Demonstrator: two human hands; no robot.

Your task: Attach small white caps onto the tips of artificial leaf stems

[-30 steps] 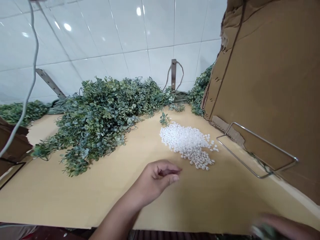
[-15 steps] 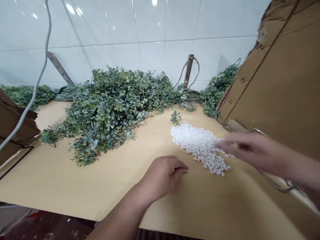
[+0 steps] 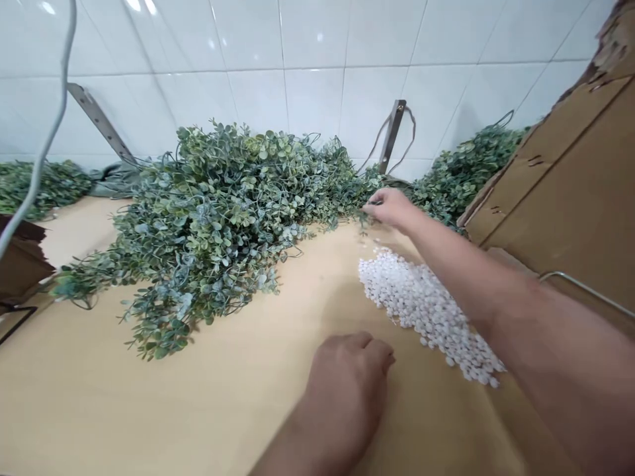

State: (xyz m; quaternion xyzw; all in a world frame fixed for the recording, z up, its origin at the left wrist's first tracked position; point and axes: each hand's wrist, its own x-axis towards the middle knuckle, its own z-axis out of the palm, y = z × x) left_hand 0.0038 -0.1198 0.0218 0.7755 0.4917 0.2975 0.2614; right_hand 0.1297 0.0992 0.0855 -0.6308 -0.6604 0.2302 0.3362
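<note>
My right hand (image 3: pixel 389 205) reaches across the table to the small loose green sprig at the back and pinches it with closed fingers; the sprig is mostly hidden under the fingers. My right forearm crosses over the pile of small white beads (image 3: pixel 421 307). My left hand (image 3: pixel 350 387) rests on the wooden table (image 3: pixel 149 410) near the front, fingers curled under, and whatever it may hold is hidden. A big heap of artificial green foliage (image 3: pixel 213 211) lies to the left of my right hand.
A large cardboard box (image 3: pixel 570 192) stands at the right with a metal wire frame (image 3: pixel 585 287) against it. More foliage (image 3: pixel 466 172) lies by the tiled wall. Metal brackets (image 3: pixel 391 135) lean on the wall. A grey cable (image 3: pixel 44 142) hangs at left.
My right hand came in from the lower right, passed over the beads and reached the sprig at the back. My left hand turned palm down and stayed near the front.
</note>
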